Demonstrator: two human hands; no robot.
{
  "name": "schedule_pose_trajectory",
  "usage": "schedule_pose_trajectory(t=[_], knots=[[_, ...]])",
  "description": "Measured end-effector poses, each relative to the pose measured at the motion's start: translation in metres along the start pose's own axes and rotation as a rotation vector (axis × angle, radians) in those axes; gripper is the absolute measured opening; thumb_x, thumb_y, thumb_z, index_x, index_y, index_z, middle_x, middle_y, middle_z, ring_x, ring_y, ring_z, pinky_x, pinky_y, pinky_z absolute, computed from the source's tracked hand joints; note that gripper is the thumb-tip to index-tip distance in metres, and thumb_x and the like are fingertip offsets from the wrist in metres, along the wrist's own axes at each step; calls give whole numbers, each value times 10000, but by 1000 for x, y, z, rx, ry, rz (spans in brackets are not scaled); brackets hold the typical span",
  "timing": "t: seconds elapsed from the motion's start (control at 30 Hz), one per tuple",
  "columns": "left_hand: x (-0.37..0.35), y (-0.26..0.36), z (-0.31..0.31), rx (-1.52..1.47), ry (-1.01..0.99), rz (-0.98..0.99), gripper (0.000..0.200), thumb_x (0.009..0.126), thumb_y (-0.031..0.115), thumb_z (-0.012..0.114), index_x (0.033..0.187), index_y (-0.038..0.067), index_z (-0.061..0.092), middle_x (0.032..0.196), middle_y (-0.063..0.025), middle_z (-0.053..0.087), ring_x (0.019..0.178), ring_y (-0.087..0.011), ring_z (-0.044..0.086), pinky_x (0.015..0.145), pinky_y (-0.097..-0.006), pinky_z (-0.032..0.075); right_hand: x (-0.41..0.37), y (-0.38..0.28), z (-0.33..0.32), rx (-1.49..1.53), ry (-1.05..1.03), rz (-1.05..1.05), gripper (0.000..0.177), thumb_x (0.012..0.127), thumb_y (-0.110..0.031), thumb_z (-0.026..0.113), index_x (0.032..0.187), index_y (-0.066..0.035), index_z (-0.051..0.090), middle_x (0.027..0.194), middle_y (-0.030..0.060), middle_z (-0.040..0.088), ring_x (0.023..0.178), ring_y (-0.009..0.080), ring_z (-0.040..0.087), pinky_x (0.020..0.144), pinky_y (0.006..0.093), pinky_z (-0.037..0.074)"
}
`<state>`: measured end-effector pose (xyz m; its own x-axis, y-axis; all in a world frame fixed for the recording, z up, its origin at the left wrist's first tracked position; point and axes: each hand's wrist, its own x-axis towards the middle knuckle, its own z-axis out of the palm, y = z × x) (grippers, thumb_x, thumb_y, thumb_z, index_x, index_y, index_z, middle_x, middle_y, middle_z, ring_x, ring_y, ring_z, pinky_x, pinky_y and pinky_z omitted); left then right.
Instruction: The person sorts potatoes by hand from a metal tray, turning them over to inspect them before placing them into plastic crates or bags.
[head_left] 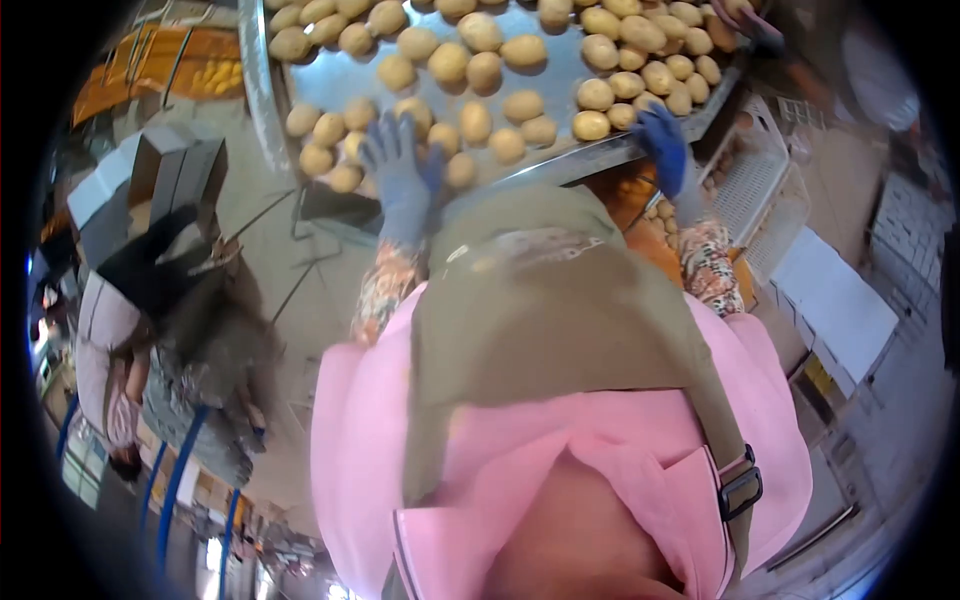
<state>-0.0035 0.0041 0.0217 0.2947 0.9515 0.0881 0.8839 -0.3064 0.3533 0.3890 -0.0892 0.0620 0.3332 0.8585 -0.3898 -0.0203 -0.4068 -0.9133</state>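
My left hand [402,180], in a grey glove with blue on the thumb, lies with its fingers spread over loose potatoes [476,122] on a metal sorting table [560,75]. Its fingertips touch or nearly touch several of them; part of the potatoes beneath is hidden. At the table's right front edge is my right hand [664,150], its blue glove palm partly showing. Its fingers are loosely bent but apart, beside a dense group of potatoes [640,85], and no potato shows in its grasp.
Another person's gloved hand [762,35] reaches in at the upper right. White plastic crates [750,165] stand right of the table. Below its edge, more potatoes [660,215] sit by an orange surface. Open cardboard boxes [150,180] and a person [110,330] are at the left.
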Motion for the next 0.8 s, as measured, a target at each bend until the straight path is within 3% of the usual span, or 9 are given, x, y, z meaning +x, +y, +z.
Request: schedule_pose_trajectory(t=[0.17, 0.2, 0.3, 0.33, 0.47, 0.6, 0.67, 0.73, 0.8], knots=[[15, -29, 4, 127, -62, -143, 622, 915, 517, 467, 1447, 214, 361, 1506, -133, 309, 1396, -413, 209, 1092, -637, 117, -6, -8, 171, 50, -435, 479, 334, 898, -275, 576, 1199, -130, 562, 922, 35, 549, 769, 117, 531, 639, 243, 471], [11, -43, -1, 193, -126, -150, 557, 937, 488, 441, 1429, 231, 394, 1499, -144, 315, 1400, -407, 208, 1083, -660, 109, 1, 10, 182, -266, -520, -93, 371, 884, -319, 586, 1206, -136, 567, 908, 33, 551, 749, 132, 520, 641, 260, 473], [-36, -84, -1, 230, -169, -245, 526, 952, 463, 412, 1440, 269, 380, 1537, -133, 246, 1410, -376, 213, 1088, -634, 133, 17, -13, 154, -393, -549, -126, 421, 900, -300, 568, 1259, -82, 535, 1118, 112, 616, 1019, 237, 589, 872, 396, 479], [-49, -92, 5, 227, -151, -258, 526, 953, 448, 416, 1448, 276, 366, 1541, -134, 237, 1410, -372, 216, 1097, -616, 137, 28, 4, 130, -534, -387, -452, 513, 812, -83, 657, 1300, -71, 500, 1181, 132, 601, 1059, 262, 582, 886, 356, 488], [-81, -84, 6, -222, -31, -240, 556, 928, 405, 486, 1446, 238, 373, 1539, -152, 233, 1400, -375, 229, 1100, -584, 165, 16, 0, 57, -1360, -455, -837, 334, 892, -247, 567, 1205, -134, 599, 1221, 147, 588, 1207, 322, 492, 1037, 433, 361], [-80, -38, -11, 69, 117, -238, 531, 893, 311, 568, 1393, 178, 448, 1491, -162, 324, 1343, -392, 313, 1090, -569, 194, 6, -23, 82, -1230, -490, -547, 312, 908, -199, 562, 1200, -97, 602, 1246, 158, 576, 1194, 332, 515, 1021, 396, 396], [-69, -18, -18, 67, 140, -121, 483, 874, 258, 578, 1338, 142, 510, 1418, -156, 418, 1327, -390, 334, 1087, -550, 217, -1, -35, 114, -534, -423, -74, 331, 909, -177, 569, 1231, -105, 584, 1272, 173, 551, 1147, 332, 542, 968, 383, 436], [-44, -7, -25, -412, -60, 74, 409, 881, 203, 531, 1284, 136, 552, 1370, -129, 470, 1260, -331, 430, 1057, -527, 295, 8, -13, 136, -735, -520, -479, 452, 891, -198, 582, 1332, -141, 500, 1316, 205, 509, 1137, 325, 553, 957, 394, 442], [-32, 1, 8, 23, -52, 164, 419, 911, 243, 495, 1318, 150, 514, 1374, -110, 477, 1212, -319, 487, 1025, -548, 329, 2, -16, 174, -1323, -554, -404, 476, 870, -279, 592, 1329, -192, 501, 1376, 194, 455, 1158, 357, 541, 982, 433, 421]])
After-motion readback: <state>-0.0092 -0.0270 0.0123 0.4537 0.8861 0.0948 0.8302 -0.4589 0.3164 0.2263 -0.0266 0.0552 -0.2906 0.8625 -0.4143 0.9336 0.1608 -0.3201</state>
